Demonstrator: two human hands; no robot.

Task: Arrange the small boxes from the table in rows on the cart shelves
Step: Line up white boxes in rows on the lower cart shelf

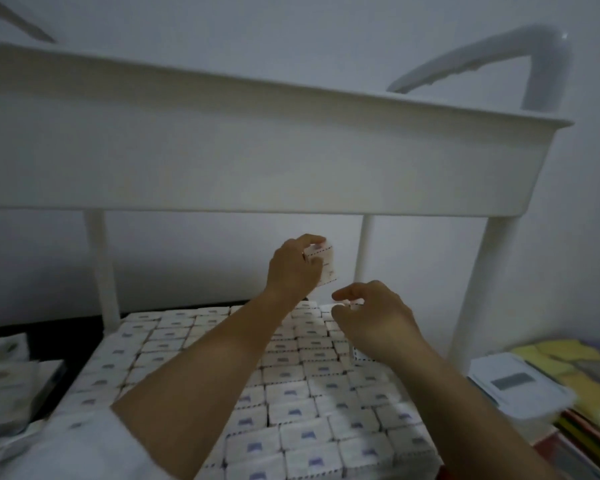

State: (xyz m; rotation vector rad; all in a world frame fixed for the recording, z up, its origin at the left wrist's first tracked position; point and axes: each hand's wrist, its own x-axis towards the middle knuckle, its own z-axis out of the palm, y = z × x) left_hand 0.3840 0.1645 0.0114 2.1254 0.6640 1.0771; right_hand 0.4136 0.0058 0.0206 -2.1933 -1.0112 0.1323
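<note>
The left hand (297, 268) is gripping a small box (327, 268), fingers curled over its top and thumb side wrapped around it. It is holding the box up in the air, tilted, above the far edge of the lower shelf and just left of a thin white post (363, 251) of the cart (492, 271).

The right hand (374, 320) is hanging lower and nearer, close to the far right corner of that shelf, with its fingers curled and the thumb and forefinger drawn close together. Something pale is showing between them, but I cannot tell whether the hand is pinching a box or only hovering over the rows.

Rows of boxes (291, 410) are covering the lower shelf edge to edge, packed side by side with their small printed marks facing up; the shelf surface itself is hidden beneath them. The upper shelf (257, 150) is spanning the view above both hands, with the curved handle (499, 53) rising at its right end.

To the right of the cart, a white container with a grey label (513, 382) is lying on yellow packets (568, 368). Pale packages (4, 375) are sitting to the left.
</note>
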